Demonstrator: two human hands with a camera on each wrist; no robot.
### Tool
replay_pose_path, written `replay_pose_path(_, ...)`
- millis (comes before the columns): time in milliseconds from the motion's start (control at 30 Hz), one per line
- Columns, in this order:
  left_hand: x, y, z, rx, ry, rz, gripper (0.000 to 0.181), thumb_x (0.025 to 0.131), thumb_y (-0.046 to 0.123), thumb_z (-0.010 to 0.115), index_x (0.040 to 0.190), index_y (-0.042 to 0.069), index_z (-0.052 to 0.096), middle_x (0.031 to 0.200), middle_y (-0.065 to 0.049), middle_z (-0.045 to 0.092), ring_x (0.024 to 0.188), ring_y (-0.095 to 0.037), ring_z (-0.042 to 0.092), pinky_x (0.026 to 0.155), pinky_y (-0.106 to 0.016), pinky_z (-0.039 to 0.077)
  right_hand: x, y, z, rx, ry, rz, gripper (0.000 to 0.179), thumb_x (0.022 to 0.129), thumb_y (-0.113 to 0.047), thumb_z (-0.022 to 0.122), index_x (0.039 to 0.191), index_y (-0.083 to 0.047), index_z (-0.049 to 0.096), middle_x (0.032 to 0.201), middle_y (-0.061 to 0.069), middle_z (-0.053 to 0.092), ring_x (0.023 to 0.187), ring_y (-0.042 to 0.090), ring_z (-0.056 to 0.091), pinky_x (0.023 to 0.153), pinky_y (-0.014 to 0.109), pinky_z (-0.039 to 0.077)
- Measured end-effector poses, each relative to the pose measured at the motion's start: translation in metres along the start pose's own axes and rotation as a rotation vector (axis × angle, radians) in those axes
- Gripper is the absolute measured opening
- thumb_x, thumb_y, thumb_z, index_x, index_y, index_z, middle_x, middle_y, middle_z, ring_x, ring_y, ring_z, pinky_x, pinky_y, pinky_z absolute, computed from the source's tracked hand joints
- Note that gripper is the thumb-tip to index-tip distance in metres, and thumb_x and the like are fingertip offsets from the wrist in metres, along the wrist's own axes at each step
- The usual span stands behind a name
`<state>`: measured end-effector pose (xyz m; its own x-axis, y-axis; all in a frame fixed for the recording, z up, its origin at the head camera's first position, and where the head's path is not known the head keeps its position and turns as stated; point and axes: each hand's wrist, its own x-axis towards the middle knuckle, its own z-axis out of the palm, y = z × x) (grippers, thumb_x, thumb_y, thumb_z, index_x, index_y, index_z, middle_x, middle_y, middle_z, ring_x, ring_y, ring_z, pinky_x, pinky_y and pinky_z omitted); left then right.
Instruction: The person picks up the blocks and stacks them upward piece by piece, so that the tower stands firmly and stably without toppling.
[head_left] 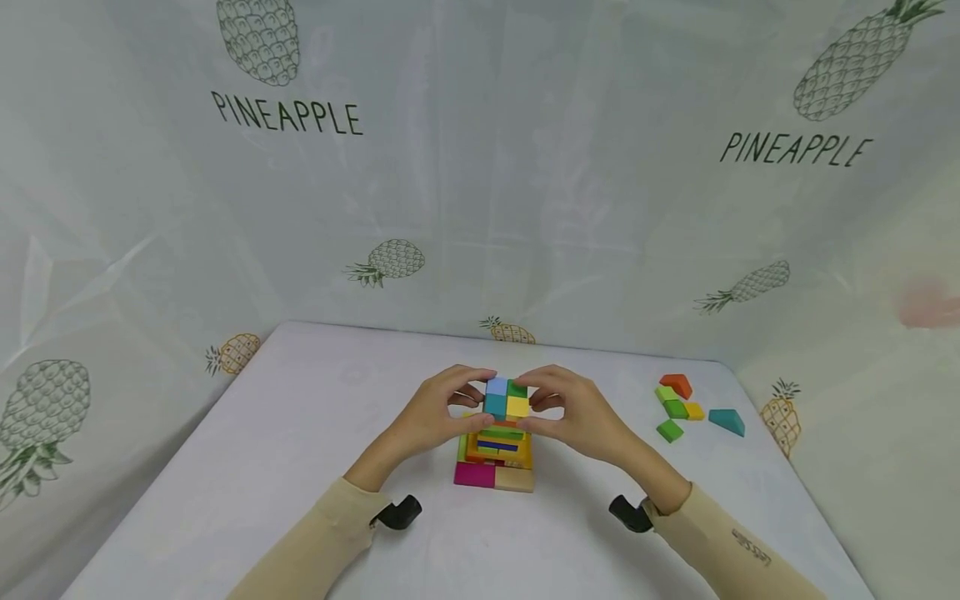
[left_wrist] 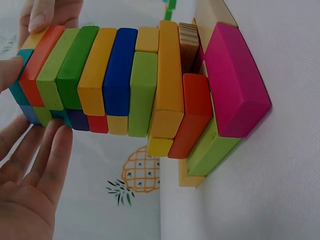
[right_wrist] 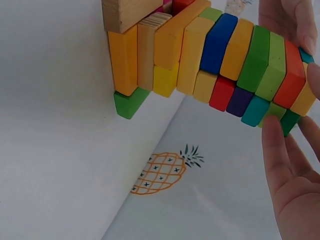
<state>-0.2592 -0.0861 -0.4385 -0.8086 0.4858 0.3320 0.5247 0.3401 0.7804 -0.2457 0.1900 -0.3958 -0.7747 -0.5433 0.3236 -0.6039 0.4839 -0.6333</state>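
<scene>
A tall tower of coloured wooden blocks (head_left: 501, 447) stands at the middle of the table, wider at its foot. Its top layer shows a light blue block (head_left: 497, 386), a teal block (head_left: 495, 406), a green block (head_left: 516, 389) and a yellow block (head_left: 517, 407). On the left side, my left hand (head_left: 435, 410) pinches the teal and light blue blocks between thumb and fingers. My right hand (head_left: 573, 412) pinches the yellow and green ones from the right. Below them, a red-orange block (left_wrist: 42, 60) spans the tower. A magenta block (left_wrist: 230, 82) lies at its foot.
Several loose blocks lie at the table's right: a red-orange one (head_left: 677, 384), green ones (head_left: 670, 430), a small yellow one (head_left: 694, 412) and a teal one (head_left: 727, 421). Behind the white table (head_left: 360, 358) hangs a pineapple-printed curtain (head_left: 525, 183).
</scene>
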Motion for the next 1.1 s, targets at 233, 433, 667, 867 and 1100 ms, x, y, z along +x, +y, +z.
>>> replay_pose_path(233,0.0,0.0,0.0,0.012,0.007,-0.002,0.065,0.093,0.03,0.085,0.151,0.016,0.059,0.137,0.002,0.063,0.116,-0.027,0.07,0.102,-0.028,0.058,-0.003,0.002,-0.005,-0.044,0.015,0.016,0.057,0.088,-0.024,0.09,0.14,-0.018,0.068,0.134,0.001,0.067,0.104,0.02,0.073,0.09,0.034,0.064)
replay_pose_path(433,0.0,0.001,0.0,0.017,0.008,-0.019,0.061,0.095,0.036,0.082,0.151,0.026,0.059,0.139,0.006,0.062,0.116,-0.02,0.069,0.102,-0.029,0.057,-0.031,0.03,-0.034,-0.162,0.109,0.074,0.049,0.094,-0.019,0.084,0.14,-0.017,0.068,0.134,0.006,0.068,0.101,0.02,0.074,0.085,0.036,0.065)
replay_pose_path(667,0.0,0.0,-0.001,0.036,0.0,-0.022,0.055,0.101,0.039,0.074,0.152,0.025,0.058,0.14,0.008,0.062,0.114,-0.009,0.067,0.103,-0.03,0.057,-0.081,0.102,-0.088,-0.327,0.211,0.145,0.039,0.094,-0.006,0.08,0.132,-0.002,0.071,0.124,0.02,0.072,0.092,0.03,0.076,0.073,0.029,0.064)
replay_pose_path(867,-0.003,-0.003,-0.003,0.024,0.01,-0.028,0.054,0.101,0.037,0.075,0.151,0.022,0.059,0.138,0.007,0.063,0.113,-0.01,0.067,0.102,-0.03,0.058,-0.094,0.153,-0.11,-0.405,0.2,0.347,0.034,0.094,-0.01,0.077,0.127,0.0,0.073,0.112,0.026,0.073,0.091,0.036,0.072,0.059,0.027,0.052)
replay_pose_path(1100,-0.003,-0.001,-0.002,0.023,0.005,-0.016,0.056,0.101,0.037,0.074,0.151,0.016,0.059,0.136,0.006,0.064,0.113,-0.011,0.068,0.102,-0.029,0.057,-0.089,0.187,-0.112,-0.45,0.139,0.472,0.037,0.096,-0.018,0.076,0.122,0.008,0.072,0.105,0.025,0.072,0.089,0.035,0.064,0.071,0.047,0.053)
